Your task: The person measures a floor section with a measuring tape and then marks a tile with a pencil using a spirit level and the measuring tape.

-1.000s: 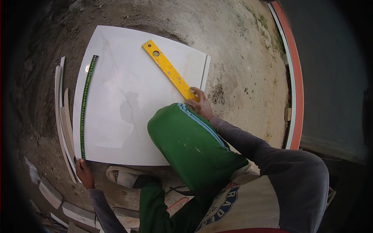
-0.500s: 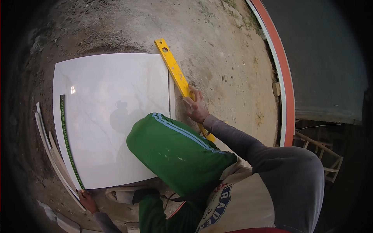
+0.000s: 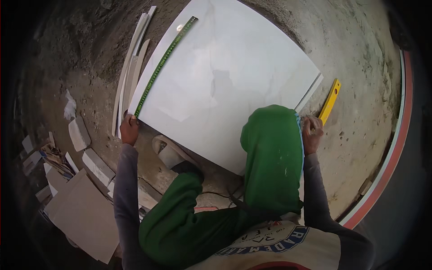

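Note:
A large white marbled tile [image 3: 225, 67] lies on the ground in front of me. Along its left side runs a green graduated measuring tape [image 3: 164, 60]. My left hand [image 3: 129, 129] is closed on the tape's near end, at the tile's near left corner. To the right of my bent knee, my right hand [image 3: 311, 134] is closed, its fingers curled at the near part of a yellow spirit level [image 3: 330, 101]. Hand and forearm seem to cover the rest of the level. The level's far end points away from me, apart from the tile's right edge.
Narrow pale strips [image 3: 130, 72] lie left of the tile; another strip [image 3: 309, 92] borders its right edge. Blocks [image 3: 96, 166], offcuts and a brown board [image 3: 85, 211] are at lower left. My shoe [image 3: 170, 155] stands near the tile's front edge. A red-and-white kerb [image 3: 398, 148] curves along the right.
My view has swung left, bringing the offcuts into sight. My right hand and the level have come back toward my knee, away from the tile's edge. My left hand stays at the corner with the tape.

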Demonstrator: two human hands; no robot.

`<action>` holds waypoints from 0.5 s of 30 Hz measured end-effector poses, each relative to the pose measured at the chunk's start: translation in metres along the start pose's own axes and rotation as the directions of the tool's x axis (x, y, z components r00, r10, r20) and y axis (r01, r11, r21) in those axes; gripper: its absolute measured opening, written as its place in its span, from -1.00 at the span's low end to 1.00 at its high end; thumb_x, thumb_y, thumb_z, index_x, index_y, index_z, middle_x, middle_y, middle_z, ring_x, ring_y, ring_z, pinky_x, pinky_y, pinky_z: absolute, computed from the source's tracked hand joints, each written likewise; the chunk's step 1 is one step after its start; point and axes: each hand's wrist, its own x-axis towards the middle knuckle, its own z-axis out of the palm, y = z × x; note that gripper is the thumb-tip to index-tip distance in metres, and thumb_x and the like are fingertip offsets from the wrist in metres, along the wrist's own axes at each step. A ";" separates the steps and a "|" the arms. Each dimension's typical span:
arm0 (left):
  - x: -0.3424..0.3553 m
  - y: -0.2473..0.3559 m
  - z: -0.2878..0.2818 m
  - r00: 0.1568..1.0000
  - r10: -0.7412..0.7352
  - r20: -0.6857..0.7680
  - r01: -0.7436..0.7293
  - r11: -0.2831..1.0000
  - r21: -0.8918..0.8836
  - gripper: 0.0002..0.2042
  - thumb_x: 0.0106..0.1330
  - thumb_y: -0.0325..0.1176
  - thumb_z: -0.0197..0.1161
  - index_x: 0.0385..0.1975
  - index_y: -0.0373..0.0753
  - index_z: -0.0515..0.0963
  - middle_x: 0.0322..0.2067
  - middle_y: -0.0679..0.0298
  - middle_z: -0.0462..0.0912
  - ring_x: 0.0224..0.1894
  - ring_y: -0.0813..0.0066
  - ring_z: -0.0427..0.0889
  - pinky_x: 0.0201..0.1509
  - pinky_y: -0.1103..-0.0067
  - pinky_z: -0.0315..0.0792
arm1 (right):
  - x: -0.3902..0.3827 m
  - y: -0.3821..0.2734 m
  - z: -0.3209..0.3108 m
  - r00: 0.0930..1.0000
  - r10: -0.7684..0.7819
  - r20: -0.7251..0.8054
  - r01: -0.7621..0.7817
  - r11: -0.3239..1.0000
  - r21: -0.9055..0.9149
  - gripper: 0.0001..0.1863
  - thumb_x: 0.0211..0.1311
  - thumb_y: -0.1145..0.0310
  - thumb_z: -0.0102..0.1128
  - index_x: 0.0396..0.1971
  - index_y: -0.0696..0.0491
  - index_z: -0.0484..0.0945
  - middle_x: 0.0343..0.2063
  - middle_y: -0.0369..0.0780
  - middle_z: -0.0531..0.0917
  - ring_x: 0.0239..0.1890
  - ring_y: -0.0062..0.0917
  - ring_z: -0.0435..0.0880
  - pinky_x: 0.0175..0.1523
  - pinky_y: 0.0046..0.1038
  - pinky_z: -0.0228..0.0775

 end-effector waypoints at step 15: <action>-0.035 -0.026 0.007 0.989 -0.091 -0.113 0.060 0.965 -0.253 -0.71 0.43 -0.17 0.23 -0.08 -0.25 0.70 -0.19 -0.07 0.76 -0.10 -0.04 0.73 0.03 0.22 0.52 | 0.044 -0.229 0.075 0.952 -0.169 0.254 0.047 0.904 0.425 -0.70 0.41 0.25 0.39 -0.27 0.26 0.71 -0.42 -0.24 0.70 -0.32 -0.60 0.64 -0.14 -0.54 0.50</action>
